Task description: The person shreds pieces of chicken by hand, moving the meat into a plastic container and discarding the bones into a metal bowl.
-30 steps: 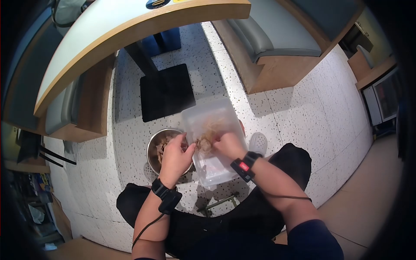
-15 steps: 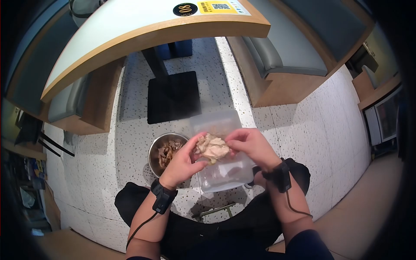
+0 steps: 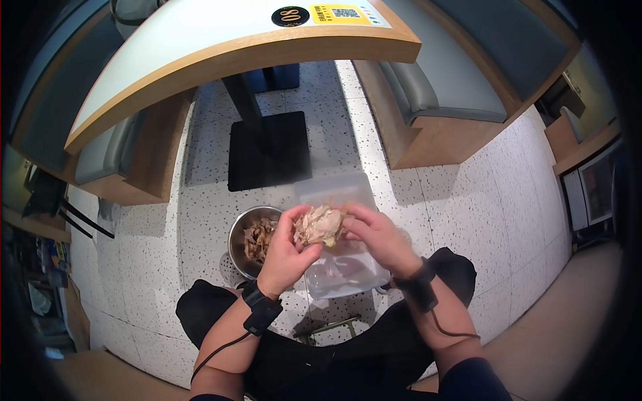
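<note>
A pale, lumpy piece of what looks like cooked meat (image 3: 319, 226) is held up between both hands. My left hand (image 3: 284, 257) cups it from the left, thumb beneath, fingers curled round. From the right, my right hand (image 3: 374, 235) grips its edge with bent fingers. Below them lies a translucent plastic tub (image 3: 348, 274), partly covered by my hands; its contents are mostly hidden. Left of the tub stands a round metal bowl (image 3: 235, 248) holding brownish meat or bone pieces (image 3: 258, 239).
A white table with a wooden edge (image 3: 267, 53) spans the top, its black base (image 3: 267, 154) on the speckled floor. Grey benches (image 3: 461, 87) stand to either side. Between my knees, low down, is a green metal bar (image 3: 334, 327).
The meat has shifted slightly left and turned in my hands. My right hand has moved left and wraps closer round it; the bowl and tub stay in place.
</note>
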A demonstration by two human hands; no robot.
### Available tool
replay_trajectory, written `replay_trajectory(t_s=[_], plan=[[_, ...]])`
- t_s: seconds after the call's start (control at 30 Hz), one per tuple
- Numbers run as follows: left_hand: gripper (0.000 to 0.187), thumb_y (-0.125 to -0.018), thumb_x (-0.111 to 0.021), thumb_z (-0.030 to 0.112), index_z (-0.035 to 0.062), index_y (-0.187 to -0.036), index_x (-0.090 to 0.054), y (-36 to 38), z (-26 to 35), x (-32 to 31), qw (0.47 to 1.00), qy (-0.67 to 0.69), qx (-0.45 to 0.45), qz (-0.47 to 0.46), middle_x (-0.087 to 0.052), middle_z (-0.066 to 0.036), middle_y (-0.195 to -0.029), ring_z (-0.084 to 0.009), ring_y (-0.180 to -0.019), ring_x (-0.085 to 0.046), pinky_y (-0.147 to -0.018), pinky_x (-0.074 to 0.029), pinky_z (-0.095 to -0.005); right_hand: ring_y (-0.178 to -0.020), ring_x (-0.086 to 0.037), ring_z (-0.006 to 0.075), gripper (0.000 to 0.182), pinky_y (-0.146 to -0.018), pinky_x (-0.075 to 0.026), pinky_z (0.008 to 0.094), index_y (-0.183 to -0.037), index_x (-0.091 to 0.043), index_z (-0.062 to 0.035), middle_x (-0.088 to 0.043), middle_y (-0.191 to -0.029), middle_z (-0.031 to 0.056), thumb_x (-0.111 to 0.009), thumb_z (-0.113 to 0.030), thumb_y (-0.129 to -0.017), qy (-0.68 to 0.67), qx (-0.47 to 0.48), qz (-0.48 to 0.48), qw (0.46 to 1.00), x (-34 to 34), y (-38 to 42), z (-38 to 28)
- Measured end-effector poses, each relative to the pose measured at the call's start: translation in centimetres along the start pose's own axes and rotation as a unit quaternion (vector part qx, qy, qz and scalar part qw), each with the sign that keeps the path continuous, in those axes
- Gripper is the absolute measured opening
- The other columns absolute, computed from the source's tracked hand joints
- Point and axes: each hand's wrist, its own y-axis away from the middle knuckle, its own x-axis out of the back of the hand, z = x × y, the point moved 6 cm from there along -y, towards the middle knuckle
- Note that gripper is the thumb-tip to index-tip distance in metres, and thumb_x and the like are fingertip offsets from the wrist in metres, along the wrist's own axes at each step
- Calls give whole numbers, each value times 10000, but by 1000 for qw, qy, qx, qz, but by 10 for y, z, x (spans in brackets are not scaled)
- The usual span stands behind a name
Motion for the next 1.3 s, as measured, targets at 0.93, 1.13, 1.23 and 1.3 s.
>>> replay_trajectory(t_s=[0.93,1.13,1.23,1.3], plan=[[393,-866,-780,118,29,-1171,-549,9,-8,-2,931,243,211,-172,-668,-91,-1083,-184,-1015,-672,-891,-563,-359,-787,-619,364,216,-724,-509,418,-1006,-581,-15,-619,-864,164,-685,-139,-863,453,262,-96,847,-20,15,-18],[242,-857,-796,110,41,-996,-610,8,-3,-1,935,266,160,-173,-680,-73,-1033,-125,-880,-651,-774,-522,-271,-820,-653,356,290,-739,-516,400,-1044,-558,-5,-647,-871,187,-670,-247,-930,404,155,-99,896,-19,7,-13],[215,-882,-782,133,38,-990,-622,5,-15,8,928,287,166,-168,-679,-60,-968,-106,-818,-632,-748,-522,-257,-817,-645,259,315,-741,-505,359,-1053,-580,-13,-648,-871,133,-697,-283,-940,325,89,-130,933,-17,5,-9],[221,-899,-768,144,34,-1032,-630,6,-14,7,931,293,159,-152,-676,-56,-938,-103,-787,-625,-729,-519,-250,-821,-631,205,342,-744,-498,339,-1054,-591,-17,-645,-871,101,-728,-306,-932,257,35,-144,955,-18,6,-9]])
